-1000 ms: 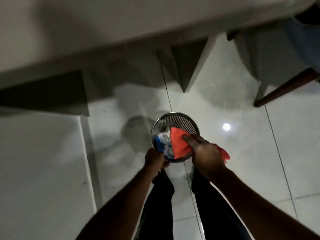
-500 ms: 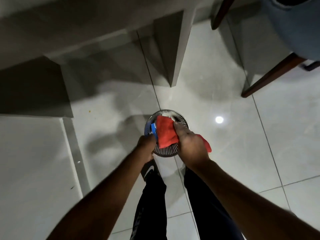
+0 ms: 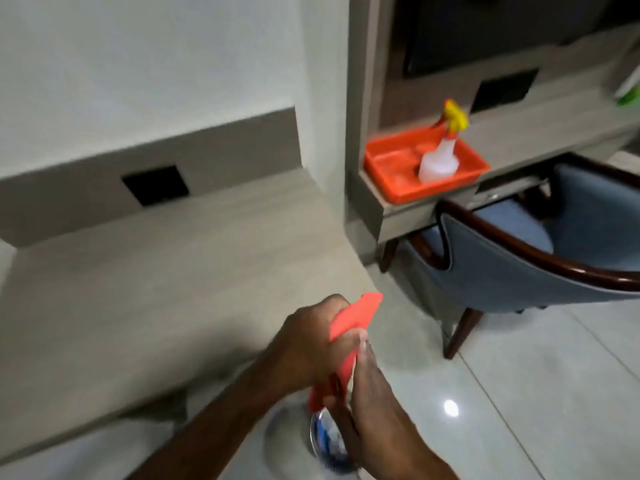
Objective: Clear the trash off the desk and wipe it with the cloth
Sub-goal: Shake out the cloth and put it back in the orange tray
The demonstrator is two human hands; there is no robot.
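Observation:
The orange-red cloth (image 3: 349,327) is pressed between my two hands, just off the desk's right front corner. My left hand (image 3: 308,344) grips its upper part; my right hand (image 3: 370,386) closes on its lower part. The beige wood-grain desk (image 3: 156,289) lies to the left and its top looks bare. Below my hands, a metal waste bin (image 3: 325,441) stands on the floor with blue and white trash inside, mostly hidden by my right wrist.
An orange tray (image 3: 391,168) holding a white spray bottle (image 3: 440,157) with a yellow trigger sits on a shelf at the right. A blue chair (image 3: 519,261) with dark wooden arms stands on the glossy tile floor to the right of the desk.
The view has swung up from the floor and bin to the desk. My hands rose from the bin's rim, and both now hold the cloth above it.

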